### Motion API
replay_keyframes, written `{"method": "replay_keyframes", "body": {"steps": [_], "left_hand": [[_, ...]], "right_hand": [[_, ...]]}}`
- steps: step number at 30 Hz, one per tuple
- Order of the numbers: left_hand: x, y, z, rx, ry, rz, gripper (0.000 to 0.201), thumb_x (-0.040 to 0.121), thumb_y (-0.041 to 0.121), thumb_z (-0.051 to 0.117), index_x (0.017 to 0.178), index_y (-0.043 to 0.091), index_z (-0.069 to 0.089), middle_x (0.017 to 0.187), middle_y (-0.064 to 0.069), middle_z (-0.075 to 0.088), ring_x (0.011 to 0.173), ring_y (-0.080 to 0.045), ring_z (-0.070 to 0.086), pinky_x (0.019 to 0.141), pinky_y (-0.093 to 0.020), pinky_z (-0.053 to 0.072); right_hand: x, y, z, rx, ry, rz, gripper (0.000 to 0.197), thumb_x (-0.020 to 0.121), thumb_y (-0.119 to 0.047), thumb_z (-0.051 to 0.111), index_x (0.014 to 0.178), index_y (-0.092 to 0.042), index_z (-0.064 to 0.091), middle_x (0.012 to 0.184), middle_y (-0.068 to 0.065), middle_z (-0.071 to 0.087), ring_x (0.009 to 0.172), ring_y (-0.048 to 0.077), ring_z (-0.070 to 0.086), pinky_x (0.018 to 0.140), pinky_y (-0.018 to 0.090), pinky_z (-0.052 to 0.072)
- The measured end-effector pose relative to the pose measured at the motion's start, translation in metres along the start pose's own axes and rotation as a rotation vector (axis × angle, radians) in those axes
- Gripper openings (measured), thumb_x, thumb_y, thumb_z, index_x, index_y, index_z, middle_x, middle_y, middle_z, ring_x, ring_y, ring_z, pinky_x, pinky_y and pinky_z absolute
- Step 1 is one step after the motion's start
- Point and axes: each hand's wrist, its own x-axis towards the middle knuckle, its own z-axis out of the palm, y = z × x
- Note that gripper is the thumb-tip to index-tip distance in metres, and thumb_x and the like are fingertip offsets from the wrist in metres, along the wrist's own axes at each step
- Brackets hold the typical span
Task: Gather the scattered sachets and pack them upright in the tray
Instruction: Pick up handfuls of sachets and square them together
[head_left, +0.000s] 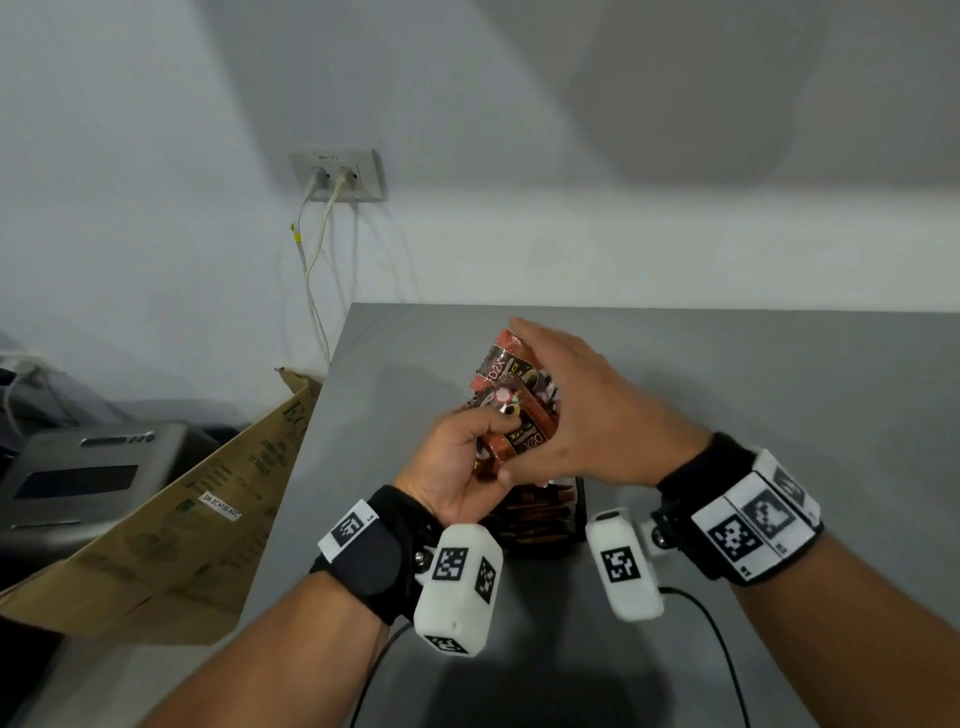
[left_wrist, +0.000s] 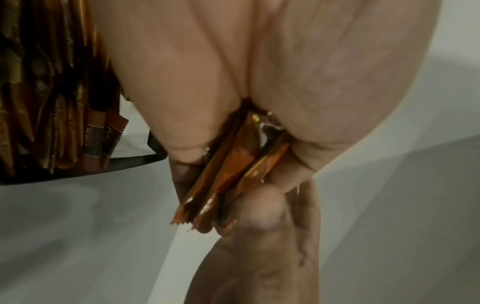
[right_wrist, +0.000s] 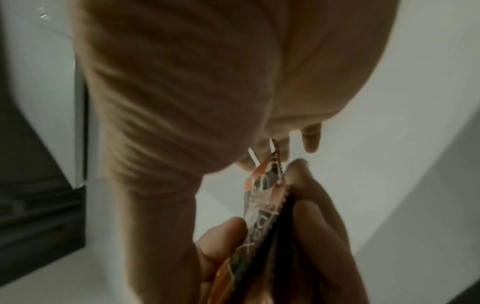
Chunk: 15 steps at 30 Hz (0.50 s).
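Note:
A bundle of orange-and-black sachets is held in the air over the grey table, between both hands. My left hand grips its lower part, thumb across the front. My right hand spans the bundle, with fingers over the top edge and thumb at the bottom end. In the left wrist view the sachets sit edge-on in my left hand. The right wrist view shows the bundle below my right hand. Just below stands the black tray, with several sachets upright in it.
The table's left edge runs close to the tray. Beyond it a cardboard box leans beside a grey machine. A wall socket with hanging cables is at the back. A black cable lies on the table near my right arm.

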Motion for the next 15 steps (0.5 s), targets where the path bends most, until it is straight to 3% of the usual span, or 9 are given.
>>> {"method": "replay_keyframes", "body": {"steps": [3, 5, 7, 10, 15], "left_hand": [[-0.003, 0.001, 0.002, -0.003, -0.023, 0.005, 0.035, 0.075, -0.001, 0.052, 0.101, 0.001, 0.075, 0.098, -0.018, 0.072, 0.090, -0.030, 0.070, 0.086, -0.040, 0.056], [-0.007, 0.001, 0.003, -0.076, -0.066, 0.019, 0.037, 0.071, 0.000, 0.051, 0.098, 0.000, 0.076, 0.096, -0.017, 0.071, 0.089, -0.029, 0.071, 0.083, -0.038, 0.057], [-0.010, 0.000, 0.002, -0.133, -0.081, 0.036, 0.041, 0.063, 0.003, 0.061, 0.101, -0.003, 0.074, 0.098, -0.019, 0.070, 0.090, -0.031, 0.070, 0.081, -0.038, 0.058], [-0.012, -0.003, -0.003, -0.214, -0.066, 0.053, 0.056, 0.053, 0.010, 0.073, 0.106, -0.008, 0.068, 0.103, -0.023, 0.065, 0.093, -0.036, 0.066, 0.085, -0.043, 0.055], [-0.011, -0.003, -0.005, -0.247, -0.063, 0.047, 0.049, 0.061, 0.019, 0.067, 0.103, -0.005, 0.072, 0.105, -0.022, 0.067, 0.095, -0.036, 0.067, 0.088, -0.044, 0.056]], "right_hand": [[0.000, -0.005, 0.006, -0.121, -0.029, -0.028, 0.118, 0.062, -0.055, 0.088, 0.153, -0.032, 0.018, 0.145, -0.008, 0.039, 0.122, 0.003, 0.031, 0.112, 0.030, 0.029], [0.000, -0.002, 0.012, -0.084, -0.002, -0.020, 0.102, 0.065, -0.053, 0.085, 0.145, -0.036, 0.024, 0.133, -0.009, 0.046, 0.116, 0.005, 0.040, 0.106, 0.030, 0.038], [0.001, 0.001, 0.015, -0.028, 0.009, -0.014, 0.095, 0.065, -0.051, 0.084, 0.141, -0.038, 0.029, 0.126, -0.011, 0.048, 0.115, 0.009, 0.047, 0.102, 0.035, 0.046], [0.001, 0.003, 0.016, -0.029, -0.028, -0.036, 0.094, 0.064, -0.050, 0.084, 0.142, -0.037, 0.032, 0.128, -0.014, 0.045, 0.119, 0.007, 0.043, 0.105, 0.033, 0.044], [0.004, 0.009, 0.014, -0.177, -0.130, -0.091, 0.103, 0.063, -0.056, 0.077, 0.148, -0.033, 0.026, 0.141, -0.015, 0.032, 0.127, 0.010, 0.036, 0.114, 0.040, 0.035]]}}
